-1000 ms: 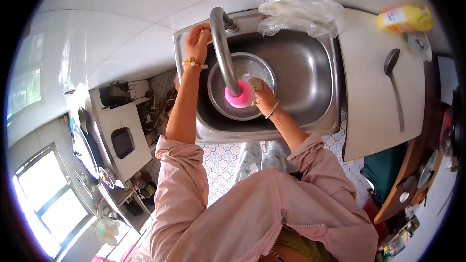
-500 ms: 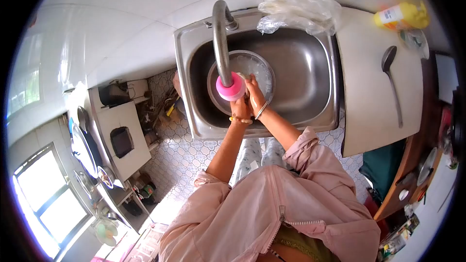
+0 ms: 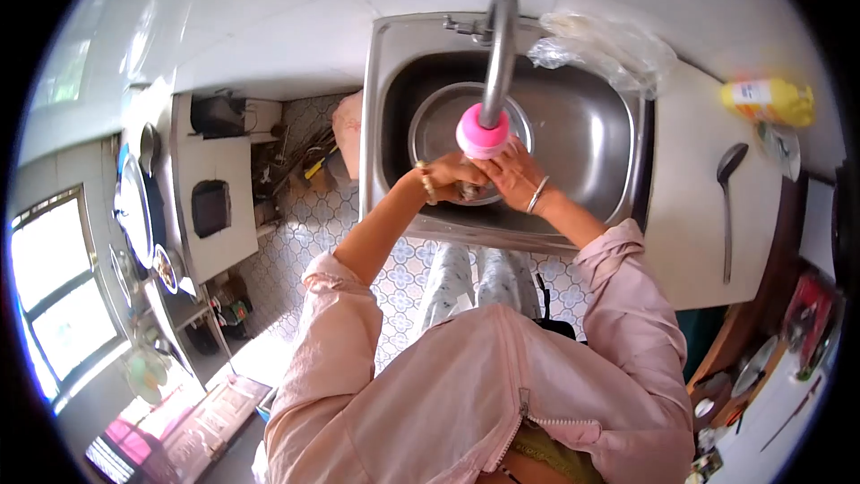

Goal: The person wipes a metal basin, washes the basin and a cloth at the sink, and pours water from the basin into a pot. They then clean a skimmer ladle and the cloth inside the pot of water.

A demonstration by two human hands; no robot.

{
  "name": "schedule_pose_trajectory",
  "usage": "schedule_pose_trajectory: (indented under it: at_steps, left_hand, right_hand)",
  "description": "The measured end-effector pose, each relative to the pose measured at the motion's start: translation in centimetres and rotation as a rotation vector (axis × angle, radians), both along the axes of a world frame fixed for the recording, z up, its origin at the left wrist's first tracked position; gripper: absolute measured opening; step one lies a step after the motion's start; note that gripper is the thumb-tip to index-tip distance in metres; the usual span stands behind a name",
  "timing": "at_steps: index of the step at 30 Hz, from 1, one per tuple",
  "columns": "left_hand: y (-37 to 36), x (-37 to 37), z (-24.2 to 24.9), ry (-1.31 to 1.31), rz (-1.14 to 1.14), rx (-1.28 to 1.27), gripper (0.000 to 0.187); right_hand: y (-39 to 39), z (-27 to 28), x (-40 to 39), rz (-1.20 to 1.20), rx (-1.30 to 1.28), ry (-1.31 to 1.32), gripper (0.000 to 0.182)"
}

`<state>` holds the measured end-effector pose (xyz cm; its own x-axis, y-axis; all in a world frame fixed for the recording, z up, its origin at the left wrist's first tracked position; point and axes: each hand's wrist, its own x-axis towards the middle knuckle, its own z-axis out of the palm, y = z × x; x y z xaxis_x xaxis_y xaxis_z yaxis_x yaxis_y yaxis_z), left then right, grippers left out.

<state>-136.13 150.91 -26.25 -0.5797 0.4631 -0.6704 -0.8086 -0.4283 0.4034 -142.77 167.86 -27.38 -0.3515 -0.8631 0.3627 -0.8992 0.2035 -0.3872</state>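
Note:
My left hand [image 3: 455,170] is over the near side of a round metal basin [image 3: 434,124] in the sink, its fingers curled round a small greyish thing that I cannot make out. My right hand [image 3: 514,176] lies against it from the right, fingers stretched out and partly over the left fingertips. Just above both hands is the pink tap nozzle [image 3: 482,134], on the end of a curved metal tap [image 3: 503,45]. The nozzle and fingers hide part of what is between the hands.
The steel sink [image 3: 587,125] surrounds the basin. A crumpled clear plastic bag [image 3: 609,49] lies on its back right edge. On the right counter [image 3: 685,215] are a ladle [image 3: 728,206] and a yellow bottle [image 3: 769,102]. A white cabinet [image 3: 219,206] stands at the left.
The view has shifted, so the sink appears further right. My hands have turned: the left now comes in from the side and the right hand's fingers have straightened across it.

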Motion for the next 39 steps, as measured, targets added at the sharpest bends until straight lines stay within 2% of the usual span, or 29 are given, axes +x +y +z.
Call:
schedule_pose_trajectory:
  at_steps: [2,4,5,6,7,8,10,12,14,15,17,19,20,21,22,24,25,26,27,28,29,30,32,33,34,35,36,37,39]
  left_hand:
    - [1.1,-0.4,-0.7,0.01,-0.024,-0.084,0.02]
    - [1.7,-0.9,-3.0,0.015,-0.06,-0.086,0.017]
    - [1.9,-1.3,-3.6,0.017,-0.051,-0.085,0.017]
    - [2.1,-1.7,-4.1,-0.019,-0.163,-0.262,0.018]
    - [2.3,-1.9,-4.5,-0.056,-0.276,-0.438,0.019]
    - [2.6,-2.1,-4.1,-0.056,-0.271,-0.436,0.019]
    - [3.4,-2.5,-3.1,0.189,-0.428,-0.811,0.023]
    - [3.7,-1.0,-10.3,1.015,-0.347,-1.1,0.017]
    - [4.5,-1.4,-11.7,0.835,-0.397,-1.336,0.02]
    - [4.6,-1.3,-9.4,0.831,-0.392,-1.337,0.02]
    - [4.9,-1.4,-2.5,0.44,-0.623,-1.351,0.024]
    - [4.9,-1.2,-2.9,0.497,-0.711,-1.405,0.021]
    - [4.8,-1.2,-3.1,0.556,-0.804,-1.459,0.019]
    - [4.7,-1.2,-3.0,0.556,-0.801,-1.459,0.019]
    - [4.5,-1.2,-3.0,0.645,-0.802,-1.477,0.017]
    - [3.9,-1.1,-3.4,0.731,-0.799,-1.489,0.015]
    - [3.4,-1.0,-3.8,0.908,-0.809,-1.491,0.014]
    - [3.0,-1.0,-4.6,1.087,-0.815,-1.488,0.015]
    - [2.7,-1.0,-5.3,1.086,-0.813,-1.485,0.015]
    - [2.4,-1.1,-6.0,1.252,-0.738,-1.501,0.013]
    - [2.2,-1.2,-5.6,1.417,-0.657,-1.511,0.012]
    - [2.1,-1.1,-5.2,1.42,-0.654,-1.511,0.012]
    - [1.9,-0.6,-4.1,1.455,-0.552,-1.62,0.012]
    - [1.9,-0.3,-4.2,1.419,-0.403,-1.648,0.013]
    - [1.9,0.4,-4.3,1.42,-0.401,-1.645,0.013]
    - [1.9,1.1,-3.9,1.197,-0.322,-1.676,0.016]
    - [1.6,1.9,-3.2,0.973,-0.244,-1.694,0.02]
    - [1.0,2.8,-2.4,0.834,-0.27,-1.622,0.031]
    - [0.5,4.8,-2.0,0.791,-0.234,-1.636,0.037]
  right_hand:
    - [-0.1,-1.5,-1.0,0.098,-0.018,0.093,0.041]
    - [0.0,-3.0,-1.7,0.171,0.051,-0.054,0.036]
    - [0.0,-3.0,-1.9,0.123,0.052,-0.005,0.021]
    - [-0.2,-3.0,-2.1,0.131,0.053,-0.003,0.021]
    - [-0.4,-3.0,-2.3,0.104,0.19,-0.022,0.016]
    - [-0.5,-2.8,-2.3,0.074,0.328,-0.042,0.012]
    - [-1.0,-2.5,-2.0,0.044,0.388,-0.084,0.01]
    - [-1.6,-1.6,-1.8,-0.036,0.738,-0.183,0.013]
    - [-1.9,-1.6,-1.7,-0.085,0.799,-0.27,0.015]
    - [-2.0,-1.6,-1.6,-0.139,0.86,-0.361,0.017]
    - [-1.9,-2.1,-1.1,-0.161,0.803,-0.472,0.019]
    - [-1.6,-4.6,-0.2,-0.186,0.744,-0.585,0.021]
    - [-1.1,-7.5,0.5,-0.183,0.568,-0.651,0.02]
    - [-1.1,-7.8,0.8,-0.179,0.392,-0.715,0.02]
    - [-1.0,-8.1,1.0,-0.178,0.393,-0.713,0.02]
    - [-1.4,-5.4,1.8,-0.371,0.422,-1.299,0.01]
    - [-1.3,-5.0,1.6,-0.371,0.426,-1.299,0.01]
    - [-1.1,-5.0,1.4,-0.389,0.472,-1.619,0.005]
    - [-1.0,-4.9,1.3,-0.402,0.513,-1.94,0.005]
    - [-0.8,-4.9,1.5,-0.405,0.515,-1.94,0.005]
    - [-0.4,-5.2,1.9,-0.331,0.35,-2.166,0.008]
    - [-0.1,-5.4,2.2,-0.247,0.166,-2.379,0.011]
    - [0.5,-5.3,2.5,-0.17,0.06,-2.411,0.01]
    - [0.7,-4.3,2.5,-0.233,-0.007,-2.302,0.015]
    - [0.8,-3.2,2.4,-0.292,-0.072,-2.191,0.022]
    - [1.7,-2.6,1.6,-0.259,-0.196,-2.081,0.04]
    - [2.6,-3.0,0.8,-0.431,-0.207,-1.893,0.045]
    - [3.6,-3.8,-0.2,-0.589,-0.214,-1.696,0.05]
    - [5.6,-7.6,-1.3,-0.855,-0.118,-1.508,0.05]
